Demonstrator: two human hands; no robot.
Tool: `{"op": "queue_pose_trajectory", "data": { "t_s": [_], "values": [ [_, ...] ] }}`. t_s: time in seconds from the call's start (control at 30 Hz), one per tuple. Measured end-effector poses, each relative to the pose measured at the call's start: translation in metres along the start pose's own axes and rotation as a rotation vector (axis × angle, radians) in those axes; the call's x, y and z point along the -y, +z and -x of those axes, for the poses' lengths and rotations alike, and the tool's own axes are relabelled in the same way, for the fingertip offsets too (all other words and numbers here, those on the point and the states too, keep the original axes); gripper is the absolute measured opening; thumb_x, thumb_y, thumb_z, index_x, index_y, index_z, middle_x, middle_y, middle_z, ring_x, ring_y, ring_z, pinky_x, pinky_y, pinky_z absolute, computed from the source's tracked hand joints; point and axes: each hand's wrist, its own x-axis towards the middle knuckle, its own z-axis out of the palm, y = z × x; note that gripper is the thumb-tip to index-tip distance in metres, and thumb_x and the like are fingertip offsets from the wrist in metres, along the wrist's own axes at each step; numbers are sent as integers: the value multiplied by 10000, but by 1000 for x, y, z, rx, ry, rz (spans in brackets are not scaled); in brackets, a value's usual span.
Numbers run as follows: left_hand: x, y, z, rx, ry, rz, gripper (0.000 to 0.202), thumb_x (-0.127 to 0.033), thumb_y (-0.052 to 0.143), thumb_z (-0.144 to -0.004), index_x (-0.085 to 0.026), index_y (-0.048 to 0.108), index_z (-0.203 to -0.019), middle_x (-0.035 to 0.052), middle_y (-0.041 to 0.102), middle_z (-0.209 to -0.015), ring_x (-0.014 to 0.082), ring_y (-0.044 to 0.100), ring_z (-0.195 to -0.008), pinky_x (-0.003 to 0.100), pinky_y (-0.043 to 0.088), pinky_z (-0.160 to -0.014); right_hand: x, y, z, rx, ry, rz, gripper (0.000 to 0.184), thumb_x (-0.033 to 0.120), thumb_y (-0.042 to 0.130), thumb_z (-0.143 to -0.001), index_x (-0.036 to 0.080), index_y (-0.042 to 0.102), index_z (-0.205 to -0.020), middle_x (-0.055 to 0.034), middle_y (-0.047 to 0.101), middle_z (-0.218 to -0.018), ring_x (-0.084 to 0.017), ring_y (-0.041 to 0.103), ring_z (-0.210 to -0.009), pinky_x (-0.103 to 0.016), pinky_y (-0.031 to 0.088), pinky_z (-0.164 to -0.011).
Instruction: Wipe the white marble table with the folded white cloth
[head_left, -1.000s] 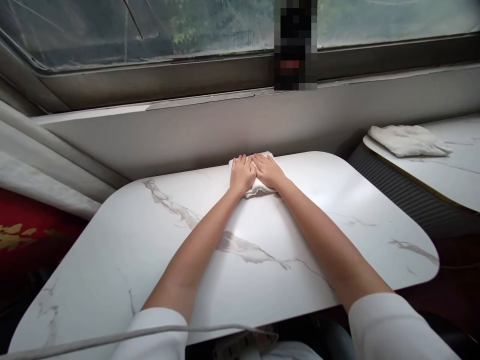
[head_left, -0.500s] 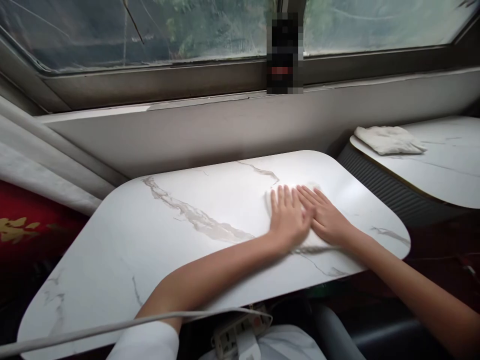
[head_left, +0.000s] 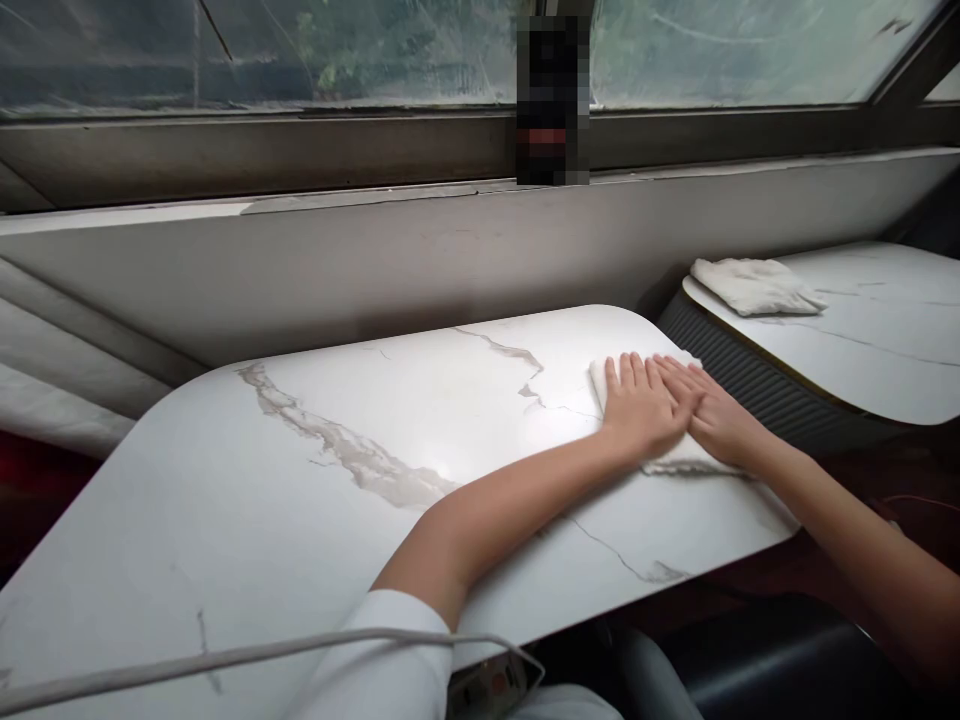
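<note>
A white folded cloth point(head_left: 697, 458) lies flat near the right end of a white marble-patterned tabletop point(head_left: 420, 410). My left hand point(head_left: 641, 408) rests palm down on it, fingers stretched out and pointing toward the window. Right beside it, my right hand point(head_left: 716, 412) also presses flat on the cloth, its fingers extended. The two hands touch at the thumbs, and much of the cloth is hidden beneath them. Both arms reach across to the right side of the table.
A second white cloth point(head_left: 757, 287) sits on the corner of another marble-patterned table point(head_left: 892, 340) at right. A grey cable point(head_left: 255, 657) crosses the foreground to a partly hidden power strip point(head_left: 491, 685). Behind the table runs a low wall point(head_left: 420, 255) under windows.
Both hands and the cloth under them have slid right, closer to the table's right end. The camera view has shifted somewhat too; the second cloth stays on its table.
</note>
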Motion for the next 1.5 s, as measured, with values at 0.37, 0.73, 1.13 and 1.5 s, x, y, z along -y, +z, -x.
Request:
{"op": "queue_pose_trajectory", "data": {
  "t_s": [0.37, 0.73, 1.13, 1.5],
  "values": [
    [72, 10, -106, -21, -113, -27, 682, -476, 70, -960, -32, 326, -1411, 136, 329, -1473, 219, 225, -1385, 417, 73, -1148, -43, 25, -132, 10, 55, -47, 571, 381, 265, -916, 125, 343, -1420, -129, 362, -1466, -250, 295, -1360, -487, 243, -1098],
    [21, -9, 6, 12, 68, -56, 712, -481, 15, -958, -3, 263, -1423, 165, 277, -1492, 247, 167, -1400, 436, 53, -1145, 26, -3, -8, -55, -5, 49, 601, 285, 236, -932, 174, 62, -1497, -89, 297, -1504, -243, 241, -1380, -496, 253, -1101],
    [26, -55, 126, 119, 179, 44, 588, -394, 141, -983, -32, 249, -1434, 130, 256, -1506, 209, 129, -1409, 400, 75, -1157, 142, -19, 64, -95, -68, 84, 685, 254, 255, -914, 123, -111, -1478, -139, 215, -1520, -296, 218, -1383, -556, 275, -1072],
    [147, -45, 2, -50, -61, -35, 456, -222, 193, -973, -105, 415, -1354, 61, 427, -1428, 146, 332, -1330, 339, 145, -1137, 109, 24, -122, 20, 11, 56, 582, 351, 219, -933, 50, 315, -1421, -167, 316, -1477, -260, 241, -1379, -479, 209, -1109]
  ]
}}
